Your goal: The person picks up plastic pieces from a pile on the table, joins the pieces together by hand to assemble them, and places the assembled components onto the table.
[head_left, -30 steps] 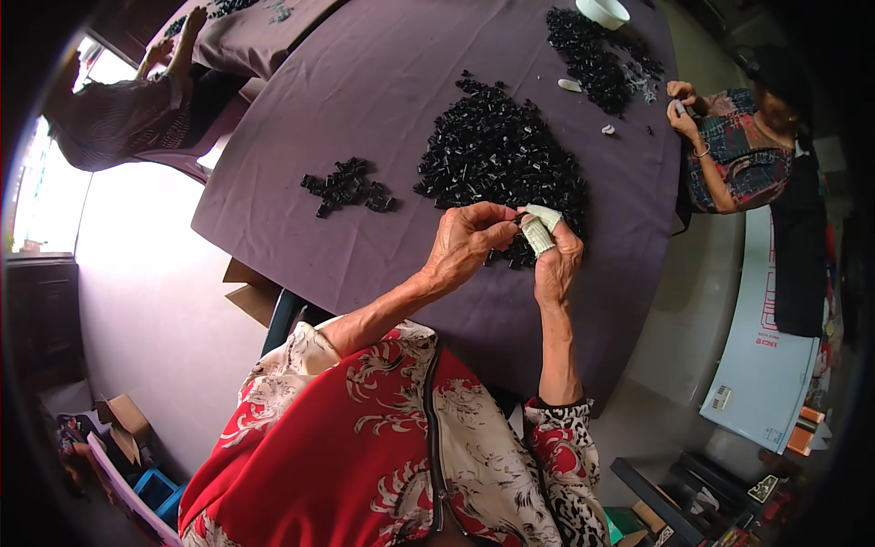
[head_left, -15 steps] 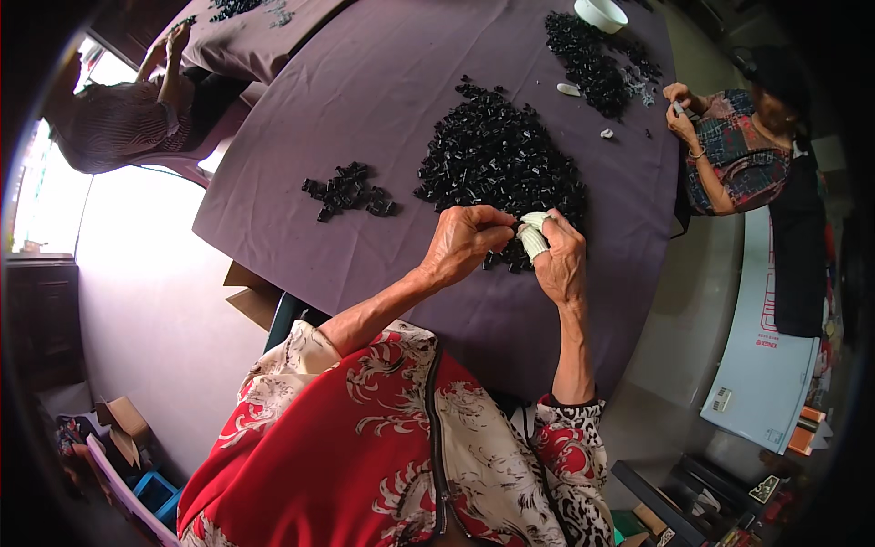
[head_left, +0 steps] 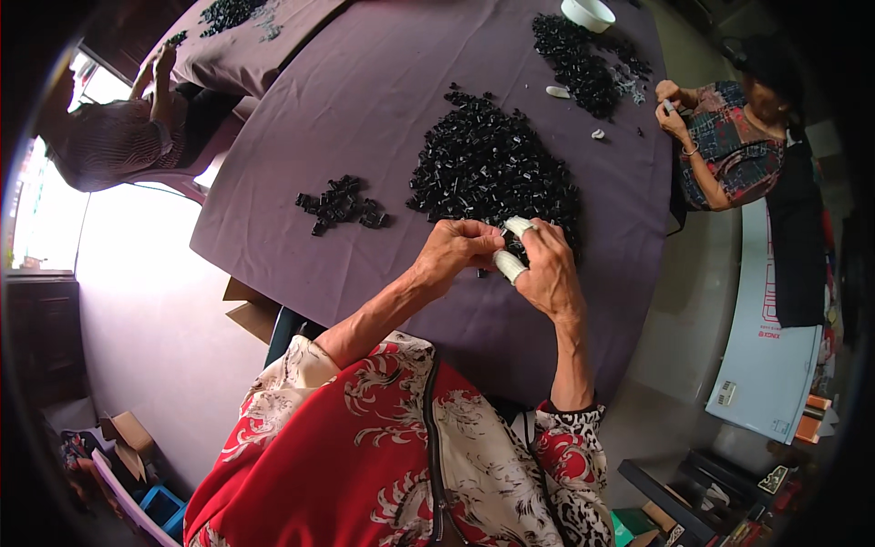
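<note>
Close to the near edge of a large heap of small black plastic pieces [head_left: 488, 164], my two hands are almost fingertip to fingertip. My left hand [head_left: 453, 251] is closed in a pinch, with a tiny dark piece at its fingertips, mostly hidden. White ribbed finger covers sit on the thumb and a finger of my right hand [head_left: 550, 273]. Those two covered tips stand apart, beside the left fingertips, and black shows between them; nothing is plainly held there. Left of the heap lies a smaller cluster of black pieces [head_left: 339, 203].
A purple cloth [head_left: 392, 118] covers the table. At the far right are another black pile [head_left: 574, 68], a white bowl [head_left: 589, 14] and a loose white finger cover [head_left: 558, 92]. One person [head_left: 734, 146] works at the right, another [head_left: 118, 132] at a second table on the left.
My right thumb and covered finger have spread apart. Both hands have shifted slightly left and nearer to me in the picture; the whole view has also shifted a little.
</note>
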The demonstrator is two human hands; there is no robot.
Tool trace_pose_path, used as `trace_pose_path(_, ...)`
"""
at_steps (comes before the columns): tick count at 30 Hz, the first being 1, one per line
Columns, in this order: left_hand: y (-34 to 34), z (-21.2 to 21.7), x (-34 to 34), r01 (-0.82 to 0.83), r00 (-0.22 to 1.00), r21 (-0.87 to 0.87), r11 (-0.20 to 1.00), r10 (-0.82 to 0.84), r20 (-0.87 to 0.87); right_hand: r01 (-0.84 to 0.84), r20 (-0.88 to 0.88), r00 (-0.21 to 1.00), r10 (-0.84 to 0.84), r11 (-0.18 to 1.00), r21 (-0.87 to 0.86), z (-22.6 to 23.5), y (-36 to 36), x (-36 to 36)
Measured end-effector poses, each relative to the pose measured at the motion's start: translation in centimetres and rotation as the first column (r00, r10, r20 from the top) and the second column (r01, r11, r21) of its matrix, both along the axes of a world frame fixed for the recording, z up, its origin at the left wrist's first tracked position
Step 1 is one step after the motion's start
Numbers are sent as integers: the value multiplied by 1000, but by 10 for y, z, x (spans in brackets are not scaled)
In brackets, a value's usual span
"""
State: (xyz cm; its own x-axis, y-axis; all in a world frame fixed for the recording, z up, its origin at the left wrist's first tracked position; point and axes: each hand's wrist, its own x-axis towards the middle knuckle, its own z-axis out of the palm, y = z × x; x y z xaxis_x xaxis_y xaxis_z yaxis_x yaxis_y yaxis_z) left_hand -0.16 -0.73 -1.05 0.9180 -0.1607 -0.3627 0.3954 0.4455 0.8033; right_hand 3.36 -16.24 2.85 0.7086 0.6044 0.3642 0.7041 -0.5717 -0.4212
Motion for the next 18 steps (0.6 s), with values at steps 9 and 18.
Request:
trace_pose_path(9,-8,-15,-5,-5,999,-34,999,4,-52,-24,62,998,33,990,-138,-18,-6,-3)
trace_pose_path(18,-13,-20,-17,54,995,34,998,-51,-80,-51,128,989,69,989,-140,-36,-11,-16)
